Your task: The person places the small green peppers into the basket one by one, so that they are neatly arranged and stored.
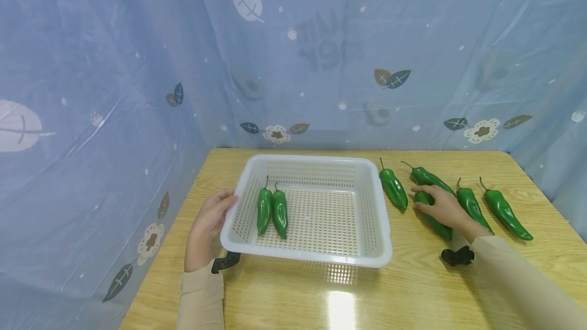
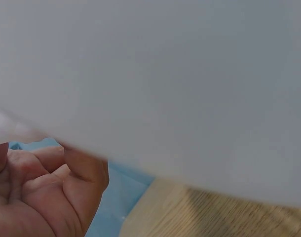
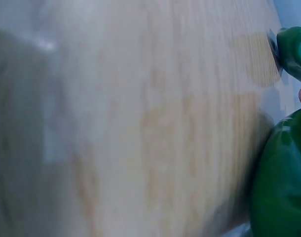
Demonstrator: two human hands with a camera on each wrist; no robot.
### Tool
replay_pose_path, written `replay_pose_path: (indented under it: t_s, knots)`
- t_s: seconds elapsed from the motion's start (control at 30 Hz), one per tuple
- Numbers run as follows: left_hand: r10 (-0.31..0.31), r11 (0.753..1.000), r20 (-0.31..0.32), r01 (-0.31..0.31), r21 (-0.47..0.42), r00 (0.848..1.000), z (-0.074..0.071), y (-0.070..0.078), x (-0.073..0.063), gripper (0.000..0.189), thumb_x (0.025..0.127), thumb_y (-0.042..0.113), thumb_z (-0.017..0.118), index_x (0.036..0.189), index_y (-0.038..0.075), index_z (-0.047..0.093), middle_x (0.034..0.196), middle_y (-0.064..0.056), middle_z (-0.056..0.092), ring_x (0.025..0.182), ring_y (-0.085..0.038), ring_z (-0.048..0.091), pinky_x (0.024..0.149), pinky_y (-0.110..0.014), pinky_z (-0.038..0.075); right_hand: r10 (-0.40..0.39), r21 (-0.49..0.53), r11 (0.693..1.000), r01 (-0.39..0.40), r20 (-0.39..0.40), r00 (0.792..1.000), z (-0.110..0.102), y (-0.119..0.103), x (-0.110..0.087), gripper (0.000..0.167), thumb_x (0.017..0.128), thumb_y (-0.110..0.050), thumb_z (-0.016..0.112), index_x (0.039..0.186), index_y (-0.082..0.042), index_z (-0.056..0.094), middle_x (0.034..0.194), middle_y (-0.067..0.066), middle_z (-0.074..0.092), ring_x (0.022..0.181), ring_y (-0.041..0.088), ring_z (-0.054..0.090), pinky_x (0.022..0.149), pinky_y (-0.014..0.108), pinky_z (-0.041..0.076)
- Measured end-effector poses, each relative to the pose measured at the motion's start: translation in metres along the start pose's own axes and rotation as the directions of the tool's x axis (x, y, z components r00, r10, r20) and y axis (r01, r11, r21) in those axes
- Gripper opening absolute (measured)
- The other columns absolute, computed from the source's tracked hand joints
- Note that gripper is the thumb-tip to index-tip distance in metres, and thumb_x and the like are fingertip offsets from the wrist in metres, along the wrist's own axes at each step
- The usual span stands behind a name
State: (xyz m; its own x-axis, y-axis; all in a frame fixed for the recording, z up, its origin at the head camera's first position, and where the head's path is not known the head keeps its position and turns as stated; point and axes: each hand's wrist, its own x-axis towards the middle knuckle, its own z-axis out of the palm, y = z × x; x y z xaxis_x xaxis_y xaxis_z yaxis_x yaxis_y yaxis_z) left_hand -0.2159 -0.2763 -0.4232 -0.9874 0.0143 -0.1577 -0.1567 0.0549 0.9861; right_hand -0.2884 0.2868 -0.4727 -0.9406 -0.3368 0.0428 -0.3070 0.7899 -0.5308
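Observation:
My left hand (image 1: 214, 213) grips the left rim of a white plastic basket (image 1: 302, 256) in the head view. Two green peppers, one (image 1: 264, 212) beside the other (image 1: 280, 214), lie side by side at the basket's left, stems pointing away. The basket's blurred wall (image 2: 165, 89) fills most of the left wrist view, hiding my fingertips. To the right of the basket, my right hand (image 1: 442, 208) holds a green pepper (image 1: 444, 229) from above, thumb and fingers around its upper part. That same pepper (image 3: 283, 182) looms large at the right wrist view's edge.
Around my right hand lie more green peppers: one (image 1: 393, 190) by the basket, one (image 1: 431, 179) behind the hand, and two to the right, the nearer (image 1: 472, 203) and the farther (image 1: 505, 213). A blue patterned curtain (image 1: 321, 106) borders the wooden table (image 1: 284, 294) behind and at left.

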Motion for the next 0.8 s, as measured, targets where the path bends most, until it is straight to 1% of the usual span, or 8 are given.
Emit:
replay_pose_path:
  t_s: [0.1,0.23,0.37,0.57,0.67,0.8]
  knots:
    - [-0.006,1.0,-0.005,0.006,0.003,1.0,0.0,0.0,0.0,0.046,0.1,0.022,0.048,0.138,-0.004,0.04,0.126,-0.026,0.053,0.1,-0.022,0.065,0.083,-0.037,0.056,0.0,0.008,1.0,0.0,-0.013,1.0,0.001,0.001,-0.001,0.05,0.092,-0.026,0.063,0.133,-0.001,0.05,0.137,0.032,0.042,0.122,0.054,0.037,0.089,0.069,0.037]
    - [-0.006,1.0,-0.012,0.006,-0.004,1.0,0.0,-0.001,0.0,0.045,0.1,0.02,0.048,0.137,-0.005,0.041,0.125,-0.026,0.054,0.098,-0.02,0.066,0.082,-0.036,0.056,0.022,0.034,0.999,-0.022,-0.023,0.999,0.001,-0.001,-0.002,0.051,0.093,-0.029,0.062,0.133,-0.002,0.049,0.138,0.032,0.04,0.122,0.055,0.036,0.089,0.07,0.037]
    - [0.0,1.0,-0.014,0.0,-0.005,1.0,0.0,-0.001,0.001,0.045,0.1,0.02,0.048,0.136,-0.006,0.041,0.123,-0.025,0.055,0.096,-0.02,0.066,0.081,-0.036,0.057,0.047,0.076,0.996,-0.044,-0.032,0.998,-0.001,-0.004,-0.002,0.052,0.093,-0.033,0.06,0.134,-0.003,0.049,0.14,0.032,0.038,0.123,0.055,0.035,0.09,0.07,0.036]
    - [-0.003,1.0,-0.007,0.003,-0.002,1.0,0.0,0.0,0.0,0.044,0.1,0.02,0.048,0.136,-0.005,0.041,0.124,-0.025,0.055,0.098,-0.022,0.066,0.082,-0.038,0.057,0.055,0.145,0.988,-0.048,-0.042,0.998,-0.005,-0.008,-0.002,0.053,0.094,-0.033,0.059,0.135,-0.002,0.047,0.142,0.032,0.035,0.126,0.055,0.031,0.091,0.07,0.035]
    - [-0.011,1.0,-0.006,0.011,-0.01,1.0,0.001,0.003,-0.002,0.043,0.101,0.017,0.047,0.137,-0.005,0.041,0.126,-0.027,0.053,0.1,-0.024,0.065,0.082,-0.038,0.056,0.077,0.186,0.98,-0.069,-0.031,0.997,-0.007,-0.01,-0.003,0.054,0.094,-0.034,0.059,0.136,-0.002,0.045,0.144,0.033,0.031,0.127,0.056,0.029,0.09,0.069,0.036]
    - [-0.012,1.0,0.0,0.012,-0.015,1.0,0.004,0.009,-0.005,0.042,0.101,0.013,0.044,0.137,-0.007,0.039,0.128,-0.031,0.05,0.102,-0.026,0.064,0.083,-0.039,0.056,0.123,0.251,0.961,-0.116,-0.014,0.992,-0.009,-0.013,-0.003,0.057,0.094,-0.036,0.058,0.138,-0.003,0.042,0.148,0.034,0.024,0.13,0.057,0.023,0.092,0.07,0.033]
